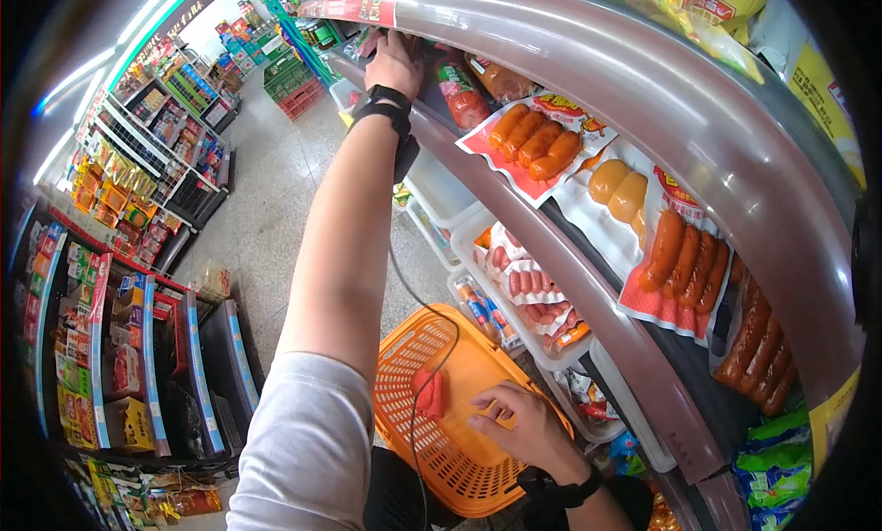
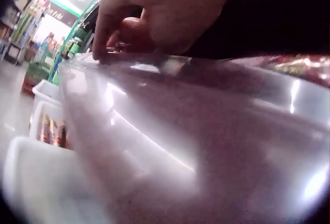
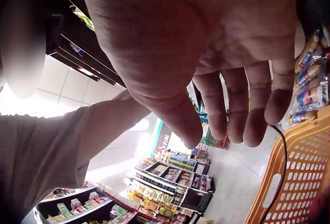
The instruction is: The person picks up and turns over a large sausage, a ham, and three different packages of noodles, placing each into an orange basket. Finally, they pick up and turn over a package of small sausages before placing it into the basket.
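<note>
My left hand (image 1: 395,69) reaches over the front lip of the display case at its far end, among packaged meats. In the left wrist view, its bent fingers and thumb come down around a shiny reddish thing (image 2: 135,31); I cannot tell whether they grip it. Close by lies a red-and-green sausage pack (image 1: 462,95). My right hand (image 1: 528,427) hovers over an orange plastic basket (image 1: 409,343), its fingers relaxed and slightly bent, with nothing in it. Inside the basket lies a red item (image 1: 429,393).
Several sausage packs (image 1: 537,145) lie along the case behind its curved lip (image 1: 570,246). White bins (image 1: 487,242) of packaged sausages stand below. A thin black cable (image 1: 418,421) hangs across the basket. Stocked shelves (image 1: 129,356) line the left, beyond a tiled aisle (image 1: 266,182).
</note>
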The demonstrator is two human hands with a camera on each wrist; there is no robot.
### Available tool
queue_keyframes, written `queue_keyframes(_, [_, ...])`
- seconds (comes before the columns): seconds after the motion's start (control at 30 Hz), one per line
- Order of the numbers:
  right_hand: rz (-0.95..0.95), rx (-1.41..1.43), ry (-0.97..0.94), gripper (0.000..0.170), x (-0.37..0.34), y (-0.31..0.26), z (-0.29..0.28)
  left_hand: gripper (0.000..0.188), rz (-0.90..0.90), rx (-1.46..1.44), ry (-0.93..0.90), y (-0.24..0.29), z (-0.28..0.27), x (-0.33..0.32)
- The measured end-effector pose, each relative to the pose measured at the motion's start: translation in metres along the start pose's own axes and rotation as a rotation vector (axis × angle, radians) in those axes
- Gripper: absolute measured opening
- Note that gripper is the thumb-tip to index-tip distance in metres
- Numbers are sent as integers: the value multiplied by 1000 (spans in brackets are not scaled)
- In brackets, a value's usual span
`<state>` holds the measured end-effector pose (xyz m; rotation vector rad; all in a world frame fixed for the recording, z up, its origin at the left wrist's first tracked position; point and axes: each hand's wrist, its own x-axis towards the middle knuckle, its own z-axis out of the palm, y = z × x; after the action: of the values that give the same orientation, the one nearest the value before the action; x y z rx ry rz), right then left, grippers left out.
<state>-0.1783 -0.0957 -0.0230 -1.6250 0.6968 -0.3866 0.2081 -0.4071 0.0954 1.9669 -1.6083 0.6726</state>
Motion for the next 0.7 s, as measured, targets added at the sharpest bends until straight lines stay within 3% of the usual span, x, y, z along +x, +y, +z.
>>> queue_keyframes(0.13, [-20, 20, 29, 26, -5, -1, 2, 81, -127, -301, 23, -2, -2, -4])
queue_keyframes(0.2, [-31, 5, 30, 25, -7, -5, -1, 72, -293, -1170, 359, -7, 9, -9])
queue_keyframes(0.27, [-37, 13, 55, 25, -12, -11, -2, 61, -470, -589, 370, 1, -30, -30])
queue_keyframes(0.33, [-64, 21, 87, 25, -13, -15, -4, 55, -464, -1166, 162, -25, -41, -58])
queue_keyframes(0.4, [-139, 21, 118, 24, -16, -16, -3, 36, -599, -1331, 76, -7, -89, -110])
queue_keyframes(0.47, [-155, 24, 155, 25, -18, -21, -2, 37, -592, -1611, -22, 19, -133, -165])
queue_keyframes(0.5, [-196, 50, 181, 28, -18, -22, 0, 38, -693, -1722, -35, 31, -153, -194])
queue_keyframes(0.53, [-214, 108, 207, 36, -19, -22, 3, 40, -802, -1833, -38, 47, -168, -225])
queue_keyframes(0.6, [-263, 118, 246, 60, -18, -28, 3, 44, -703, -2151, -209, 82, -196, -283])
queue_keyframes(0.67, [-379, 169, 278, 82, -20, -38, 0, 45, -999, -2383, -295, 120, -213, -324])
queue_keyframes(0.7, [-482, 207, 279, 85, -20, -42, -1, 45, -1029, -2509, -402, 139, -221, -344])
